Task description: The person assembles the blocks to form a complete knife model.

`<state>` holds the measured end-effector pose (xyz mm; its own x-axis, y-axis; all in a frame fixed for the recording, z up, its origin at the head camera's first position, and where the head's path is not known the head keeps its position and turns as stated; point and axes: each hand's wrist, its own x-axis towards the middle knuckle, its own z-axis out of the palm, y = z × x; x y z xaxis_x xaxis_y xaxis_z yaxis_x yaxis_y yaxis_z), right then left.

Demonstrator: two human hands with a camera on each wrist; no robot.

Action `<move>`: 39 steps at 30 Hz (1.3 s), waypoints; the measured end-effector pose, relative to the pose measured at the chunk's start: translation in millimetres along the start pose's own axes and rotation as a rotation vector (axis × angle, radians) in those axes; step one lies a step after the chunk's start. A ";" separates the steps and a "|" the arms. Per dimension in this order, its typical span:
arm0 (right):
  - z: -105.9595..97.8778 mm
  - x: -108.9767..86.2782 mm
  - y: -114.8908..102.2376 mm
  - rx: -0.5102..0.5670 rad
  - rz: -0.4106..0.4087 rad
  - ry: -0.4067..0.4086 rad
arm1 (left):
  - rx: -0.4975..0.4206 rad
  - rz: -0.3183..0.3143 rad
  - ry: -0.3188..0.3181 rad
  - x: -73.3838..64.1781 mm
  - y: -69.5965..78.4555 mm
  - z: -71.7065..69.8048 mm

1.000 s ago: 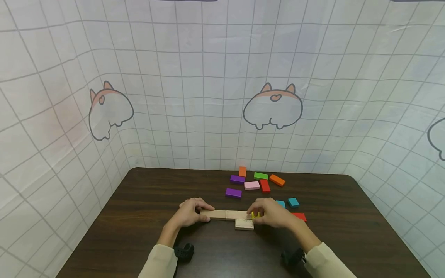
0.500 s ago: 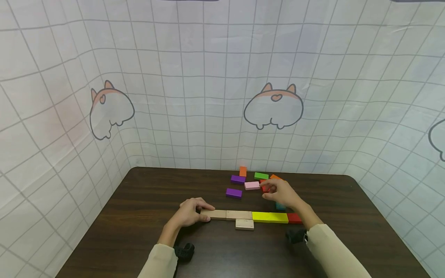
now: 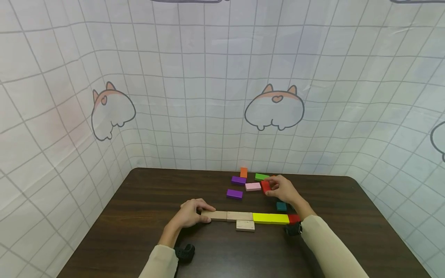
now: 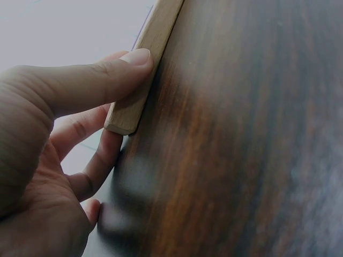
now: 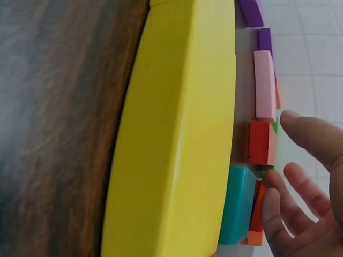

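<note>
My left hand (image 3: pixel 190 213) pinches the left end of a plain wooden block (image 3: pixel 216 216). In the left wrist view its thumb (image 4: pixel 126 72) lies along the near face of that block, with fingers on the far side. A second wooden block (image 3: pixel 240 216), a yellow stretch (image 3: pixel 271 218) and a red block (image 3: pixel 293 219) continue the straight row rightward. Behind the row, my right hand (image 3: pixel 284 190) hovers at another red block (image 3: pixel 265 187), thumb and fingers spread around it. In the right wrist view the thumb (image 5: pixel 308 131) appears apart from this red block (image 5: pixel 261 142).
One shorter wooden block (image 3: pixel 245 226) lies in front of the row. Farther back are two purple blocks (image 3: pixel 235 194), a pink block (image 3: pixel 252 187), a green block (image 3: pixel 262 177) and an orange block (image 3: pixel 243 172). A teal block (image 3: pixel 281 206) sits just behind the yellow stretch.
My right hand has left the yellow stretch, now fully visible in the row, and moved back to the rear red block. The left hand stays at the wooden block's end.
</note>
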<state>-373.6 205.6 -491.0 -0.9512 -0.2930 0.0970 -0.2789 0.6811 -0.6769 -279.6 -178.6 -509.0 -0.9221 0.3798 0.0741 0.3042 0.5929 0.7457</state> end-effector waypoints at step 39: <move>-17.7 -7.8 -5.8 -0.097 0.001 -0.058 | 0.041 -0.017 0.024 0.8 -1.6 2.0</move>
<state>-366.9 215.8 -475.0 -0.9430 -0.3287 0.0518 -0.2918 0.7422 -0.6033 -280.3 -177.8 -511.5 -0.9324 0.3530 0.0780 0.2979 0.6279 0.7190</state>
